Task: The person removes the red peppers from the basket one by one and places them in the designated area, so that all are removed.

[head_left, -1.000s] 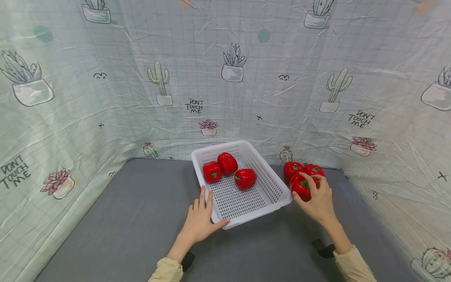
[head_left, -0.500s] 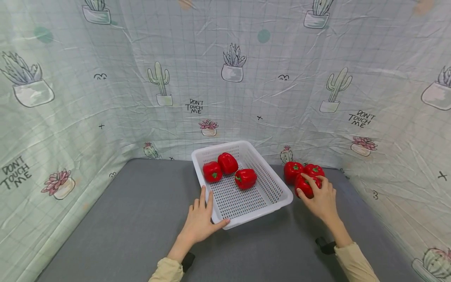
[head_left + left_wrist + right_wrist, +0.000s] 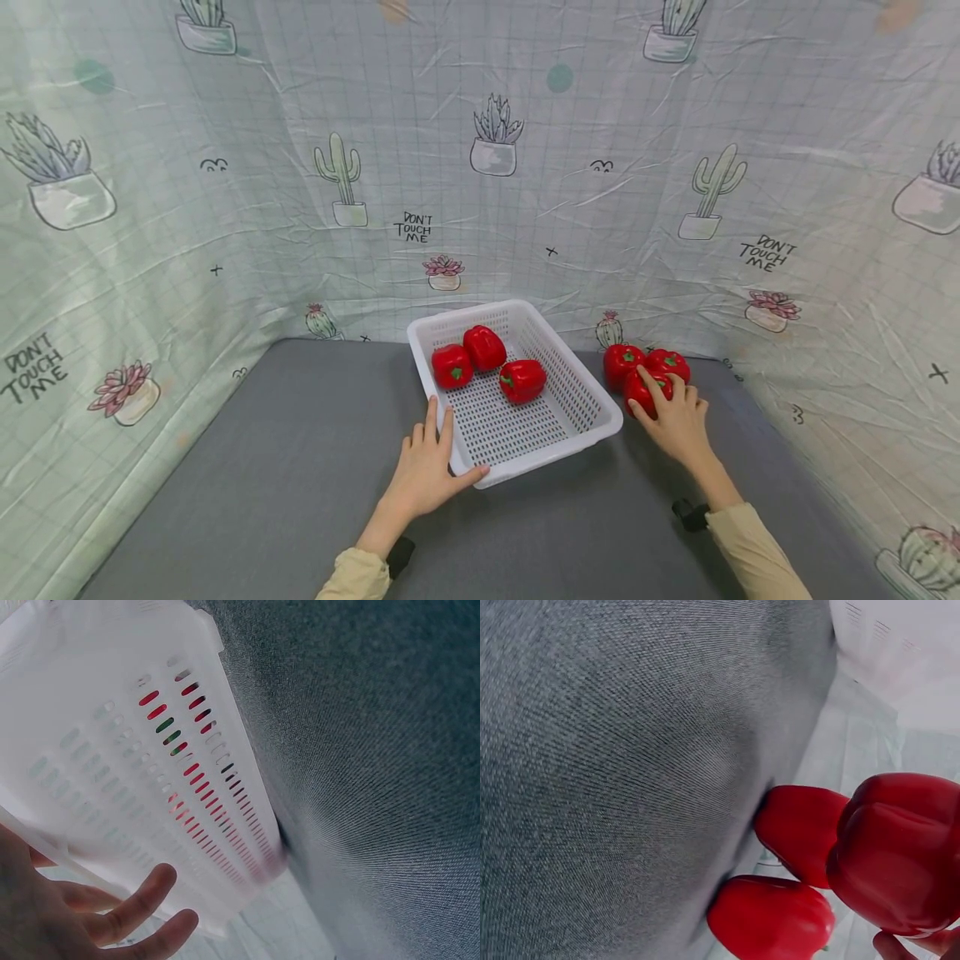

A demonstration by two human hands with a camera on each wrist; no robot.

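Note:
A white slotted basket [image 3: 542, 461] stands on the grey table with three red peppers [image 3: 522, 379] in its far half. My left hand [image 3: 438, 454] rests at the basket's near-left corner, fingers straight along the side wall [image 3: 150, 750] and thumb along the front rim. My right hand [image 3: 663, 402] curls over one red pepper [image 3: 642, 390] on the table just right of the basket. That pepper [image 3: 900, 847] touches two more red peppers [image 3: 621, 361] behind it, which appear in the right wrist view as one pepper [image 3: 802, 825] above another [image 3: 772, 915].
A grey felt table top [image 3: 262, 467] is walled on three sides by a pale cactus-print cloth [image 3: 480, 167]. The cloth rises close behind the basket and the loose peppers.
My right hand and its pepper have shifted a little back and right, away from the basket's corner and against the other two peppers. The left hand and the basket have stayed put.

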